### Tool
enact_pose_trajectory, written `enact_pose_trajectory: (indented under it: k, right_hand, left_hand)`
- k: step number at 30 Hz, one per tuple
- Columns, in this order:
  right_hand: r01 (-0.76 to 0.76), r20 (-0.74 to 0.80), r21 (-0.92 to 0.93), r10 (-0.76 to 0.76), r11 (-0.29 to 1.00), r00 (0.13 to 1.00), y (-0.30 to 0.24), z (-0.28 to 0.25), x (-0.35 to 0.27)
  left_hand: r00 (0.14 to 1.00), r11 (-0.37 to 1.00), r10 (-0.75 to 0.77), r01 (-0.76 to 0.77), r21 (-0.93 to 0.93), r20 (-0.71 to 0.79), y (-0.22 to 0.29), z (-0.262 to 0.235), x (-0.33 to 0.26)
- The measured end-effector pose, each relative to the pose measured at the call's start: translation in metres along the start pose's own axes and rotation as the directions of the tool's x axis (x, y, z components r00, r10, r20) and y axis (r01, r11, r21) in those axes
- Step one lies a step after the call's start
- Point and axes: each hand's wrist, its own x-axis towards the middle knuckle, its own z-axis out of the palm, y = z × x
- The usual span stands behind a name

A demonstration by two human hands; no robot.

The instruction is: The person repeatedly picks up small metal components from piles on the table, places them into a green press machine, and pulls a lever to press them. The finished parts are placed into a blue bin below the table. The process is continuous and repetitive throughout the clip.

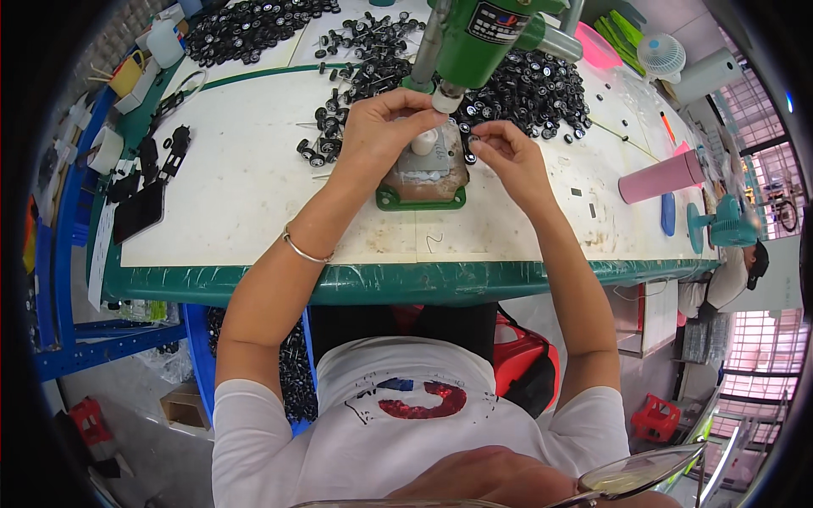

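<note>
A green bench press (483, 42) stands in front of me, its white-tipped ram (447, 98) pointing down over a white round post (424, 141) on the base (415, 191). My left hand (381, 131) is at the ram's left, thumb and fingers pinched together just below the tip. What it holds, if anything, is hidden. At the right of the post, my right hand (513, 161) pinches a small black wheel (473, 144) between thumb and forefinger. Loose black wheels (542, 89), some on thin metal axles, lie heaped behind the press.
Another wheel pile (246, 32) lies far left. A phone (139, 212) and black parts (176, 151) rest at the left. On the right are a pink tumbler (660, 176) and a small teal fan (724, 224). The green table edge (398, 284) runs before me.
</note>
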Motion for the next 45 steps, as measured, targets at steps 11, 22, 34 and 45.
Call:
enact_pose_trajectory:
  k: [11, 22, 34, 45]
  right_hand:
    - [0.286, 0.105, -0.16, -0.272, 0.945, 0.957, -0.037, 0.036, 0.007]
    - [0.057, -0.017, 0.147, -0.055, 0.987, 0.998, -0.034, -0.008, 0.019]
    - [0.277, -0.04, 0.558, -0.308, 0.782, 0.951, -0.233, -0.122, 0.173]
    - [0.253, -0.073, 0.822, -0.347, 0.51, 0.935, -0.234, -0.149, 0.187]
  left_hand:
    - [0.999, 1.0, 0.023, -0.023, 0.005, 0.04, -0.002, -0.004, 0.0]
    - [1.0, 1.0, 0.009, -0.01, 0.029, 0.027, -0.001, -0.004, 0.001]
    - [1.0, 0.999, 0.022, -0.022, 0.044, -0.01, 0.003, -0.003, 0.0]
    - [0.999, 0.999, 0.037, -0.037, 0.012, 0.034, 0.003, 0.004, 0.001]
